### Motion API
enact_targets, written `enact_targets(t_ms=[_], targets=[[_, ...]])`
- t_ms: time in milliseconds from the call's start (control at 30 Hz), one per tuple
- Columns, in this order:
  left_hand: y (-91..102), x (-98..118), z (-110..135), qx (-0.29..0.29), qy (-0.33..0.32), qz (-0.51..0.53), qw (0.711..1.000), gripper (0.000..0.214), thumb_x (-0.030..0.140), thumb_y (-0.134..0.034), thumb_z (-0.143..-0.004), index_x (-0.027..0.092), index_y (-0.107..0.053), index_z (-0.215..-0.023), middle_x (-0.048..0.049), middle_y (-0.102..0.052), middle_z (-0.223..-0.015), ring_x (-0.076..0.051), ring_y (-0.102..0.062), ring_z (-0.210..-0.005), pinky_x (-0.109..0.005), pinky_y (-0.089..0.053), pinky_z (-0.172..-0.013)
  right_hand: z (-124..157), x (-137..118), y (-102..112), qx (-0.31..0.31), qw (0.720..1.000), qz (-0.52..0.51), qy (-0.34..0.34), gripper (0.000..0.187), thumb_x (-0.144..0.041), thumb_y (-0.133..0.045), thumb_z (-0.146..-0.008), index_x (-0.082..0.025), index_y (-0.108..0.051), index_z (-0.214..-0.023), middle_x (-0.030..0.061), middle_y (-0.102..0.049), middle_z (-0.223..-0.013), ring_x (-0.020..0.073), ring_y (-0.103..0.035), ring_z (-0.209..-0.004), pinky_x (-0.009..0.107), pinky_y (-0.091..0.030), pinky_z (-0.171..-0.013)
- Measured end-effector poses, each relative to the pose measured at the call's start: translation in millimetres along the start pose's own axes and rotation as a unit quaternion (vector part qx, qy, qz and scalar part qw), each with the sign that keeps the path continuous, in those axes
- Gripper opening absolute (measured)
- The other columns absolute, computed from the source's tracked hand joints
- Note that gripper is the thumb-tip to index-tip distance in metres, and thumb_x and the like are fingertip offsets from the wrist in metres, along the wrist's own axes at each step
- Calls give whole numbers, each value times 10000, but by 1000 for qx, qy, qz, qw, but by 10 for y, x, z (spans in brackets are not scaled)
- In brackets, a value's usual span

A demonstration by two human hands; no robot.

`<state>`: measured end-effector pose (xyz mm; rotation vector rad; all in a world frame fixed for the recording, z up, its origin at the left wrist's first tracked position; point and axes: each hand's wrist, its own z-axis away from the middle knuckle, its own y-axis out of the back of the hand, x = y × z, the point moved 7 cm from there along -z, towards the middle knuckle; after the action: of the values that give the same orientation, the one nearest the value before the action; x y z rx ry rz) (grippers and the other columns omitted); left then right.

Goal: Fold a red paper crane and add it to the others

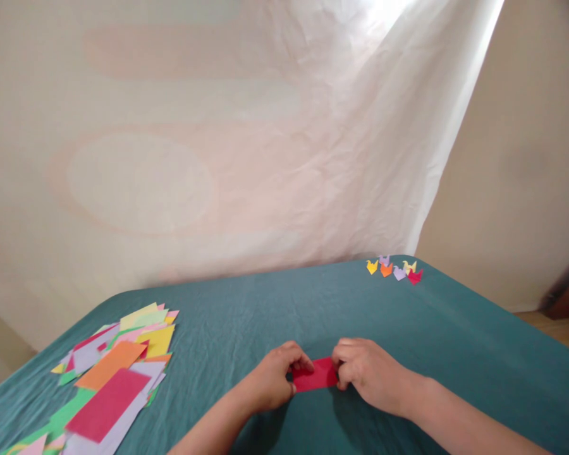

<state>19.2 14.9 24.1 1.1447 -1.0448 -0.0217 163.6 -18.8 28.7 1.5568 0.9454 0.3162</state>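
A small red piece of paper (pixel 317 375), roughly rectangular, is held between my two hands just above the green cloth near the front middle. My left hand (pixel 277 376) pinches its left end, thumb below and fingers curled over the top. At the opposite end, my right hand (pixel 367 373) grips the paper between thumb and bent fingers. Its two short ends are partly hidden by my fingertips. Whether the paper is folded in layers, I cannot tell.
Loose coloured paper sheets (pixel 111 366) lie in a spread pile on the left of the green-covered table (pixel 265 303). Several small folded paper birds (pixel 399 273) stand at the far right corner. A pale hanging sheet (pixel 275 158) rises behind the table's back edge.
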Motion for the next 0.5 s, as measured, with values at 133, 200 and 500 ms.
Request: enact_targets(t_ms=[133,200,500], targets=[[17,17,42,-6,5,18,1000,544,-64,-418,-505,183,-672,-917,-20,-624,-947,-143,-574,-845,-212,-439,-743,19,68,-4,22,999,-42,-19,367,-37,-450,-821,-232,-721,-668,11,-670,-760,163,-574,-765,279,-401,-718],[74,-18,68,35,25,27,999,519,-63,-415,-533,180,-669,-915,-23,-627,-948,-139,-575,-846,-208,-437,-730,27,145,23,55,994,-77,-59,396,9,-403,-789,-221,-700,-663,7,-667,-760,155,-582,-760,270,-414,-730],[24,-10,122,108,21,-50,993,455,199,-730,-668,247,-635,-1111,-43,-600,-1106,-225,-508,-1045,-331,-368,-949,-24,169,62,138,974,-126,-131,306,-34,-453,-828,-212,-673,-944,34,-650,-925,169,-570,-902,278,-432,-814]])
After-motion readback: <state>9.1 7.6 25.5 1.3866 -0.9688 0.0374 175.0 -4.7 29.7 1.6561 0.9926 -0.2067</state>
